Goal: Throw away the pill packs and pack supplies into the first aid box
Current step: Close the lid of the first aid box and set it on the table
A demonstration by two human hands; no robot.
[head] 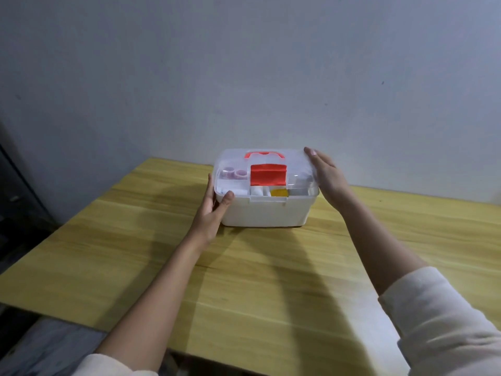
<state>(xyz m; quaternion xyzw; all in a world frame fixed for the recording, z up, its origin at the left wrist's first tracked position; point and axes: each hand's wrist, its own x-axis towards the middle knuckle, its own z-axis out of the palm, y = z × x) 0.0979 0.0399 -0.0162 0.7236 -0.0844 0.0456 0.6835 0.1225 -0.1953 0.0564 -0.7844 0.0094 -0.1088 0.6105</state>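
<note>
The first aid box [264, 211] stands at the far middle of the wooden table [135, 253], white below with a clear lid and a red handle [264, 155]. The lid is down. Through it I see purple tape rolls [233, 173], white rolls, a yellow item [279, 192] and a red panel [267, 175]. My left hand [214, 210] grips the box's left end, thumb on the front corner. My right hand [326, 173] lies flat against the right end of the lid. No pill packs are in view.
A plain grey wall rises right behind the table. A dark object [16, 185] stands off the table's left edge. The table's near edge runs across the bottom of the view, with floor below at the left.
</note>
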